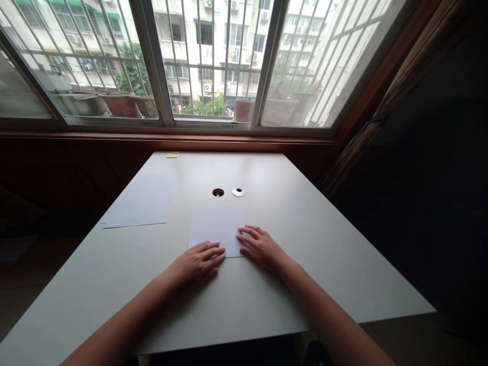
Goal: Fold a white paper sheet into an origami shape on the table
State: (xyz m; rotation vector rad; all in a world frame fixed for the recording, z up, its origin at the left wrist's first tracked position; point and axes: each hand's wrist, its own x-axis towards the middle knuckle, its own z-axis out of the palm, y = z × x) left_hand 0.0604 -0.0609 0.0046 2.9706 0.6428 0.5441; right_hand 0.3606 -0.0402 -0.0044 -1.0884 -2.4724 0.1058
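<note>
A white sheet of paper lies flat on the white table in front of me. Over its near left corner rests my left hand, fingers stretched out and pointing right. My right hand lies at the sheet's right edge, its fingers spread and their tips on the paper. Neither hand has anything gripped in it. Farther left on the table is a larger-looking white paper stack or sheet, apart from both hands.
Beyond the sheet are a round cable hole and a silver grommet cover. Yellow sticky notes sit at the far left edge. A barred window rises behind the table, and a tied curtain hangs at the right.
</note>
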